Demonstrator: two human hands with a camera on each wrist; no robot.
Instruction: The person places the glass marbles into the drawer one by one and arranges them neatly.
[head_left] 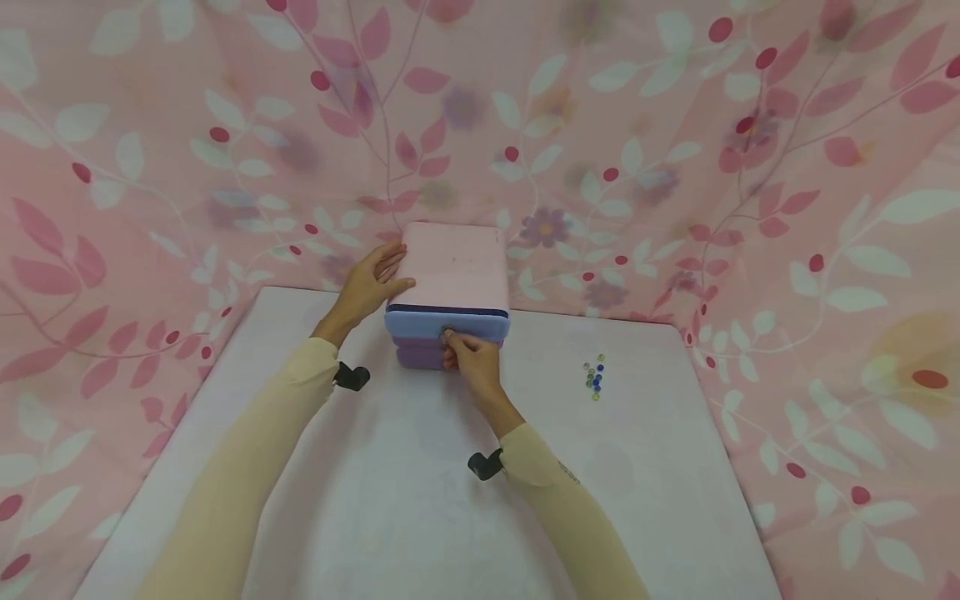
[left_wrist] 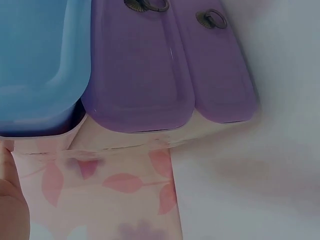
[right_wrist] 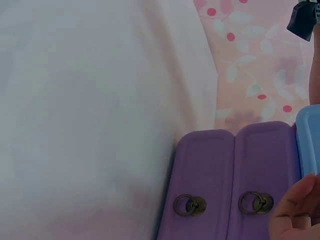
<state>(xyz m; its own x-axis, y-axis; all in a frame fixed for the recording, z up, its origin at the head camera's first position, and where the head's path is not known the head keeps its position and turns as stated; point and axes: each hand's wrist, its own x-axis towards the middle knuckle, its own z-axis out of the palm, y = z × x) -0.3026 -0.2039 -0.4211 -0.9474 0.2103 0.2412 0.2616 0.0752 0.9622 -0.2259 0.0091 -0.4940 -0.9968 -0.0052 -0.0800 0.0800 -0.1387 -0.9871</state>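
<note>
One blue drawer [head_left: 418,324] juts above two purple drawers [left_wrist: 140,70].

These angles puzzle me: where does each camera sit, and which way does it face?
Head: worn on head, facing forward and down at pink cabinet; left hand, right hand and sleeves show.
Left wrist: worn there, facing purple drawers; part of that hand shows.
Right wrist: worn there, facing them; right fingers and left arm show.
Both wrist views share the blue drawer.
</note>
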